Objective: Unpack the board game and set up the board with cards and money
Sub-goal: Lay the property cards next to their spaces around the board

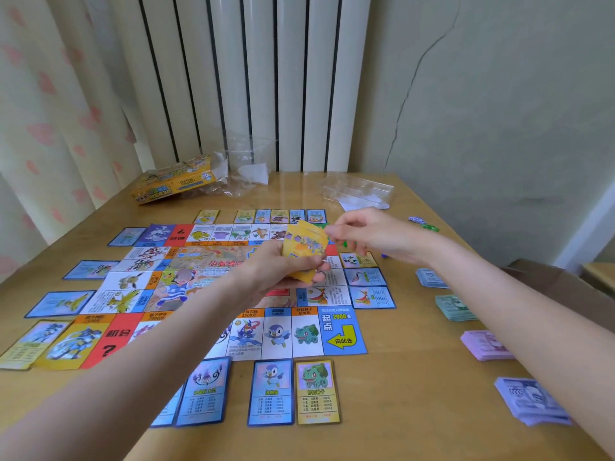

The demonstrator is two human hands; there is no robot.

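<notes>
While the left hand grips a yellow card deck above the board, the right hand pinches its top edge. Money stacks lie right on the wooden tabletop; behind stand a radiator, curtain and cracked wall.

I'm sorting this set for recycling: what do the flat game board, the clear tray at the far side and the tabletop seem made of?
Colourful flat game board: thin printed paper, lying limp, likely. Clear rectangular tray: see-through rigid plastic, glossy. Tan table: wood or wood-look laminate, smooth, reflecting light.
</notes>
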